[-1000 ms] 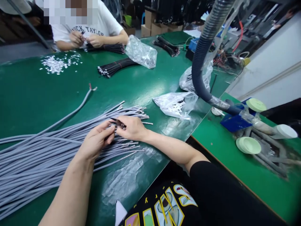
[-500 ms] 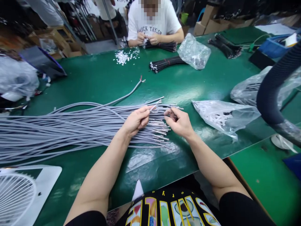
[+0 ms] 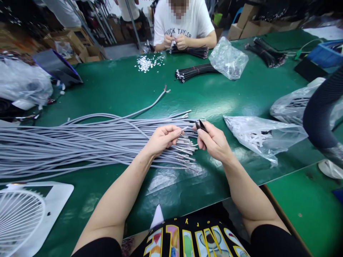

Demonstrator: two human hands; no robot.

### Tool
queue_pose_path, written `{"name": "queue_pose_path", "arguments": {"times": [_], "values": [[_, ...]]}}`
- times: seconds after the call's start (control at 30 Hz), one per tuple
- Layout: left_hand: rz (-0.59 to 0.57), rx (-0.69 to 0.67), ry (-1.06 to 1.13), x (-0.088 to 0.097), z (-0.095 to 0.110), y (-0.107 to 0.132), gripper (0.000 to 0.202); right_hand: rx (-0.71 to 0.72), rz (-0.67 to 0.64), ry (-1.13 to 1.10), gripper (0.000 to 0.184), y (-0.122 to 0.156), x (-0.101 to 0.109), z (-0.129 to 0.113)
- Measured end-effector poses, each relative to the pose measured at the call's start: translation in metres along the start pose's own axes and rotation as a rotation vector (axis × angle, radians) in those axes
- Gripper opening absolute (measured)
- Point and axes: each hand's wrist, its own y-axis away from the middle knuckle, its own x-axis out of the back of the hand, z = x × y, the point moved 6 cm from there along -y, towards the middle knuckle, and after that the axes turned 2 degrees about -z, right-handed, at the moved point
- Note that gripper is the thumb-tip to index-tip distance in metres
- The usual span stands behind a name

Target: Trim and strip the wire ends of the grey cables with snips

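Left hand (image 3: 164, 139) closed in a pinch, thumb against forefinger, with a thin pale cable tip (image 3: 184, 128) poking out; whether that tip is bare wire or sheath is too small to tell from where I'm standing. Beneath it the gray cables (image 3: 107, 142) run across the green table (image 3: 107, 92), their frayed ends fanned out under both hands. Just to the right, the right hand (image 3: 215, 142) is wrapped around a pair of dark snips (image 3: 200, 125). Half a second ago those blades were mostly hidden by the fingers; now they point up in an open V, near the tip but apart from it, so I'd judge the tip is free of the blades.

Around them, from the left: a white fan (image 3: 60, 194), a big plastic bag (image 3: 24, 80), then white scraps (image 3: 146, 63) before a co-worker (image 3: 184, 25) bent over black wires (image 3: 190, 52). Next come a red-banded black bundle (image 3: 197, 72) and a crumpled clear bag (image 3: 229, 59). Closest to the right hand lies an open bag of white pieces (image 3: 284, 132), with a corrugated hose (image 3: 324, 110) beyond. What crowds the work most, I'd say, is that thicket of loose cable ends.
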Motion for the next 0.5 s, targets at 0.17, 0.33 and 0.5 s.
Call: {"name": "queue_pose_path", "arguments": {"times": [0.17,0.33,0.5], "values": [[0.054,-0.093,-0.012,0.001,0.008,0.0,0.041,-0.055,-0.121,-0.051,0.021,0.002,-0.014,-0.004],[0.017,-0.055,0.004,-0.001,0.008,0.0,0.044,-0.082,-0.153,-0.07,0.021,0.0,-0.021,-0.005],[-0.013,-0.04,0.011,-0.003,0.008,0.001,0.045,-0.085,-0.161,-0.091,0.02,-0.001,-0.023,-0.006]]}}
